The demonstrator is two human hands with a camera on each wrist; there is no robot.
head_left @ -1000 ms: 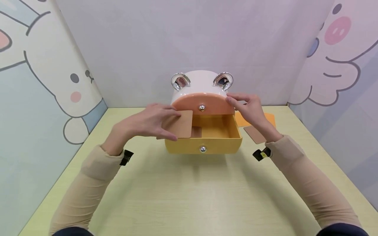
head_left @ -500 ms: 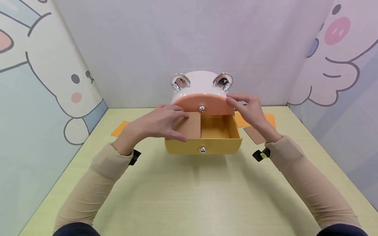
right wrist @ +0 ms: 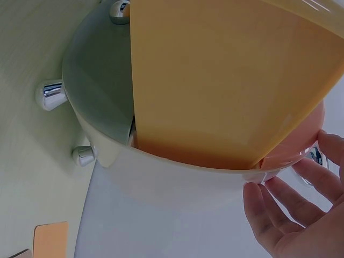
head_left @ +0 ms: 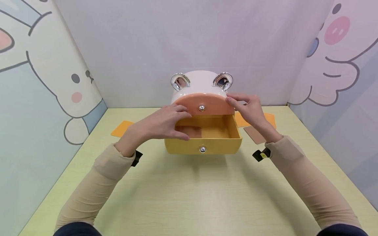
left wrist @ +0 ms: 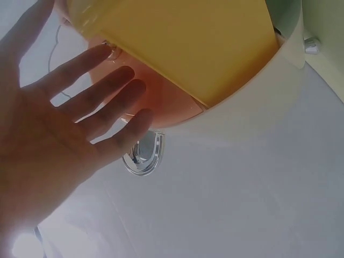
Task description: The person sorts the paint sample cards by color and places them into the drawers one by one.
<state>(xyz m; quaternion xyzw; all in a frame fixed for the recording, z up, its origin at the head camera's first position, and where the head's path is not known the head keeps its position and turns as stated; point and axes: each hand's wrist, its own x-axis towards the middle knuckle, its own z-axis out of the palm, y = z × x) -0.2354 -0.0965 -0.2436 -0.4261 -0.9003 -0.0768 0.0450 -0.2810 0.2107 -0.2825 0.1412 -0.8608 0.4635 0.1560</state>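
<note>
A white desktop drawer cabinet [head_left: 202, 80] with silver ear shapes stands at the back of the table. Its coral top drawer [head_left: 193, 102] is closed, while the yellow lower drawer [head_left: 218, 146] is pulled out. Flat inside the yellow drawer, at its left, lies brown card [head_left: 193, 132]; how many pieces cannot be told. My left hand [head_left: 162, 124] hovers over that drawer's left side, fingers spread and holding nothing. With thumb on the coral front and fingers against the white shell, my right hand [head_left: 249, 109] holds the cabinet's upper right edge.
Orange card [head_left: 121, 128] lies on the table to the left, partly behind the left forearm. More orange card [head_left: 270, 119] and a brown card [head_left: 254, 135] lie at the right, near the right wrist. Printed panels [head_left: 81, 85] border the table.
My left hand carried a brown card rightward over the yellow drawer and let it go. The card no longer shows between its fingers. My right hand has stayed at the cabinet's edge.
</note>
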